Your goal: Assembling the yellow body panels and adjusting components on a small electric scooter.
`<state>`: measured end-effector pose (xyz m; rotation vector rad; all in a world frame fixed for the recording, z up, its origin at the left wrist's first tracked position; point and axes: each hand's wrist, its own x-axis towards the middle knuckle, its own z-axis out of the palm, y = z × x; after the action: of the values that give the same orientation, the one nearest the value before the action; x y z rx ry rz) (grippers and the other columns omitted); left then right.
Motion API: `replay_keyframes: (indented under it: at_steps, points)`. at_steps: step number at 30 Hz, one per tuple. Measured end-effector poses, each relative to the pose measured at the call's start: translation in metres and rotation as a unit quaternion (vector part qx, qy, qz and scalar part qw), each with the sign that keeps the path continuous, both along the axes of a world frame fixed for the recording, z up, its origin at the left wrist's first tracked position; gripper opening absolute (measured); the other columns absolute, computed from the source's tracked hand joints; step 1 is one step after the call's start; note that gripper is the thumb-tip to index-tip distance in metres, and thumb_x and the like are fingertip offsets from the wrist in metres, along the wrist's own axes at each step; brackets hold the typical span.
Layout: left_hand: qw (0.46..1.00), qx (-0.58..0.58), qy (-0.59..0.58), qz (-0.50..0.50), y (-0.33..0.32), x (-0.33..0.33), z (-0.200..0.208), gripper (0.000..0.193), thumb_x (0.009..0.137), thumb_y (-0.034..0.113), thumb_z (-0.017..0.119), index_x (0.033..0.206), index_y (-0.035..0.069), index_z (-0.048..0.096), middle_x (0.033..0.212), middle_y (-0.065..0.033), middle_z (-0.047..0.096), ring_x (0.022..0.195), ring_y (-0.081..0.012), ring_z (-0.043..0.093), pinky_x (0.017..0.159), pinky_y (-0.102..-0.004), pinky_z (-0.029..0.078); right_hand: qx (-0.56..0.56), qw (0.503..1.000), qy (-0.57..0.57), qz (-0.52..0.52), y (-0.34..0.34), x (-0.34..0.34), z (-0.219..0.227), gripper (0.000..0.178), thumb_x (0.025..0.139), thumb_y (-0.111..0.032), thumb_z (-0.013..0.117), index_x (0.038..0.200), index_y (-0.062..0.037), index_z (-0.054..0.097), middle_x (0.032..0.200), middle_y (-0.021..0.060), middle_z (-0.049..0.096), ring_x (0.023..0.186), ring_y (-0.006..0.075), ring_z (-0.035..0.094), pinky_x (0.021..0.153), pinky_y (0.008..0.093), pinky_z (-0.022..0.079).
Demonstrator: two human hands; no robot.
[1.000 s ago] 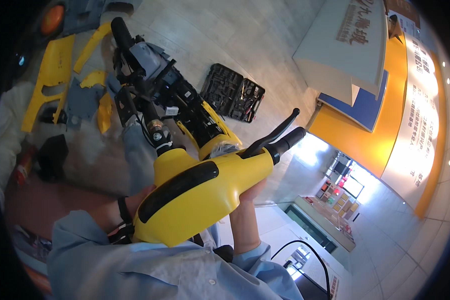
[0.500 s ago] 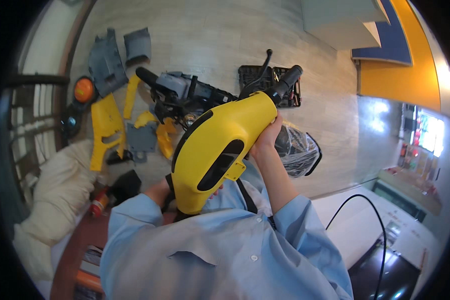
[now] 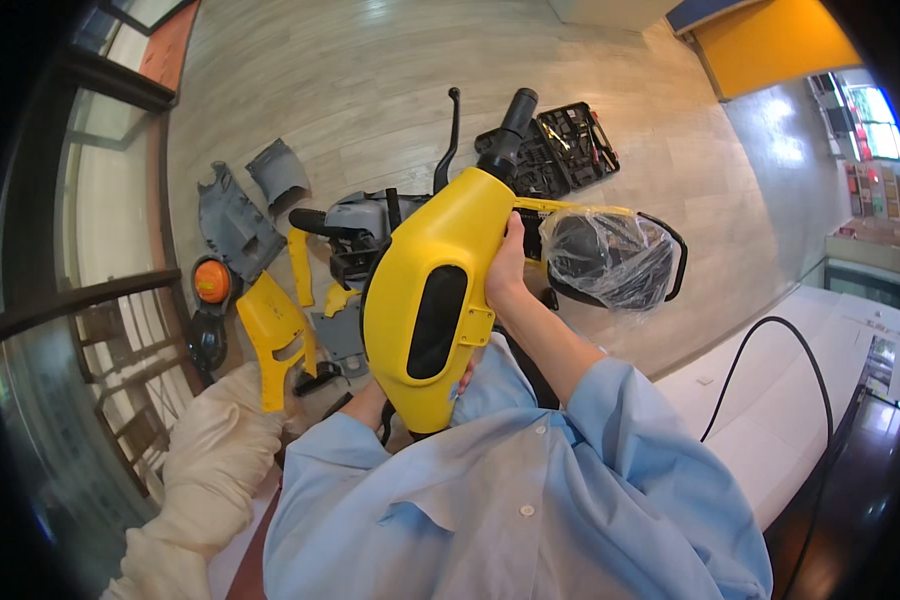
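Note:
A yellow scooter handlebar cover point(image 3: 440, 240) with black inset panels stands before me, a black grip point(image 3: 516, 120) and a brake lever point(image 3: 452, 140) at its far end. My right hand point(image 3: 507, 265) is closed on the cover's right edge, thumb toward the far end. Around the near end, my left hand point(image 3: 466, 378) is mostly hidden behind the cover, with fingertips showing at its right side. Beneath lies the partly stripped scooter body point(image 3: 365, 215), grey and black, its seat point(image 3: 610, 258) wrapped in clear plastic.
Grey panels point(image 3: 238, 215), yellow panels point(image 3: 272, 325) and an orange lamp point(image 3: 211, 281) lie on the floor at left. An open black tool case point(image 3: 577, 145) is beyond the scooter. A cream cloth point(image 3: 205, 470) lies near left; a white table point(image 3: 770, 400) with a black cable point(image 3: 825, 400) stands at right.
My view has swung, so the floor parts and scooter appear shifted. The handlebar cover has turned more upright in view, its grip now pointing farther away. Both hands keep their hold.

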<state>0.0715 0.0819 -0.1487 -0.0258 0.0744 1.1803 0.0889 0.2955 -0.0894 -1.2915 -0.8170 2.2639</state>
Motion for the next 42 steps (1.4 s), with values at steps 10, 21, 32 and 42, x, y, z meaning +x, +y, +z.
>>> replay_keyframes:
  at_steps: [10,21,32,42]
  points:
    - [0.946,-0.232,0.180,0.136,-0.022,0.000,0.044,0.065,0.097,0.055,0.046,0.135,0.002,0.049,0.121,-0.0165,0.061,0.108,-0.0297,0.061,0.097,-0.0398,0.046,-0.007,1.000,-0.002,-0.022,-0.001,0.000,0.002,0.066,0.101,-0.058,0.028,0.125,-0.0044,0.059,0.122,0.0084,0.064,0.111,0.0211,0.060,0.097,0.0342,0.045]
    - [0.653,-0.283,0.675,0.196,-0.076,0.030,0.103,0.076,0.072,0.046,0.081,0.127,0.000,0.055,0.116,-0.0180,0.067,0.106,-0.0315,0.065,0.092,-0.0387,0.051,0.063,0.997,-0.012,0.044,0.015,-0.001,0.024,0.052,0.098,-0.045,0.033,0.123,-0.0047,0.054,0.120,0.0100,0.063,0.111,0.0256,0.061,0.096,0.0365,0.049]
    - [0.601,-0.305,0.698,0.242,-0.075,0.028,0.104,0.069,0.062,0.060,0.079,0.098,0.003,0.069,0.088,-0.0189,0.071,0.082,-0.0377,0.068,0.077,-0.0411,0.054,0.256,0.939,-0.228,-0.008,0.071,0.013,0.058,0.017,0.097,-0.022,0.045,0.096,-0.0068,0.051,0.094,0.0063,0.052,0.080,0.0176,0.049,0.068,0.0347,0.044]
    - [0.599,-0.323,0.693,0.240,-0.073,0.030,0.104,0.076,0.061,0.067,0.076,0.102,0.003,0.070,0.089,-0.0181,0.071,0.088,-0.0348,0.069,0.079,-0.0430,0.053,0.693,0.149,0.083,0.700,-0.130,-0.086,0.131,0.036,0.087,-0.039,0.062,0.096,-0.0043,0.068,0.099,0.0230,0.066,0.101,0.0329,0.064,0.092,0.0438,0.049]
